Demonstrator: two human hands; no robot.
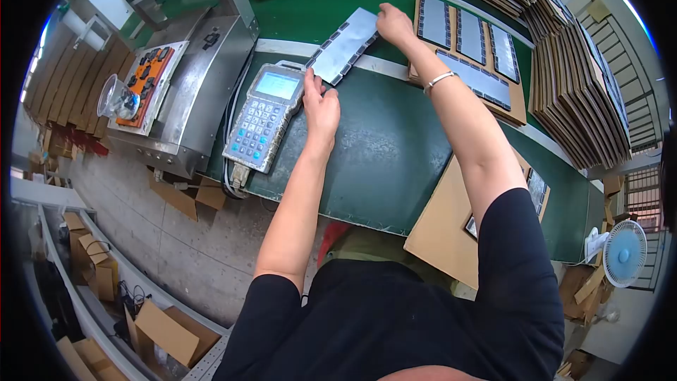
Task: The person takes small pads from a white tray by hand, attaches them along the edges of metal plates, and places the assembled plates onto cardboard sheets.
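A long silver-grey panel [345, 46] with black clip-like pieces along both long edges lies at a slant over the green bench. My left hand [322, 107] has its fingertips at the panel's near end, beside the handheld keypad unit. At the far end, my right hand [396, 26] pinches the panel's corner between bent fingers. The grey handheld keypad unit [264, 116], with a lit screen and a cable at its base, rests just left of my left hand. Similar panels [470, 35] lie on a cardboard sheet [517, 107] to the right of my right hand.
A metal machine [190, 92] with an orange fixture [147, 85] and a clear plastic cup [116, 99] stands at left. Stacked cardboard sheets with panels [575, 92] rise at right. Another cardboard sheet [441, 222] overhangs the bench's front edge. A fan [624, 254] is at far right.
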